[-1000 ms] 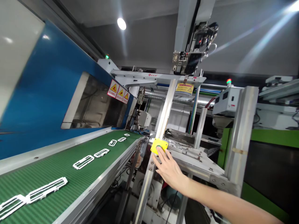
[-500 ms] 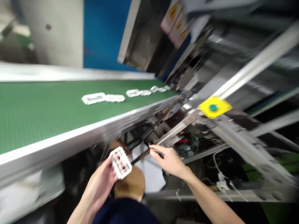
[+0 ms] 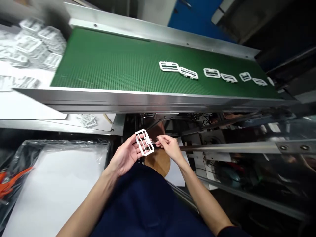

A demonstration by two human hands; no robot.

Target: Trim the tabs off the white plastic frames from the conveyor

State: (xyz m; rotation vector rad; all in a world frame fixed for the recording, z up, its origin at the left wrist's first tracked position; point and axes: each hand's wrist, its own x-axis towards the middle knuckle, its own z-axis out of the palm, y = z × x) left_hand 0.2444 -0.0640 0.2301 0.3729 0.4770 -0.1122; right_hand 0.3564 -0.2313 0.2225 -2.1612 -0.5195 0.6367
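Observation:
A white plastic frame [image 3: 144, 142] with open slots lies tilted across the fingers of my left hand [image 3: 125, 155], held at its near-left edge. My right hand [image 3: 171, 148] is just right of the frame, its thumb and fingertips pinched together; whatever they may hold is too small to make out. Beyond my hands, a green conveyor belt [image 3: 111, 62] carries several similar white frames, among them one near the middle [image 3: 169, 66] and one farther right [image 3: 211, 73].
Stacks of white frames [image 3: 31, 44] stand on a table at the upper left. Below them are a plastic-lined box with a white sheet [image 3: 59, 181] and orange-handled scissors [image 3: 12, 184]. Metal rails [image 3: 234, 147] run at the right. A round brown stool [image 3: 158, 163] is below my hands.
The view has swung left, bringing the stacks and the lined box into sight. My right hand has come closer to the frame, which stays in my left hand.

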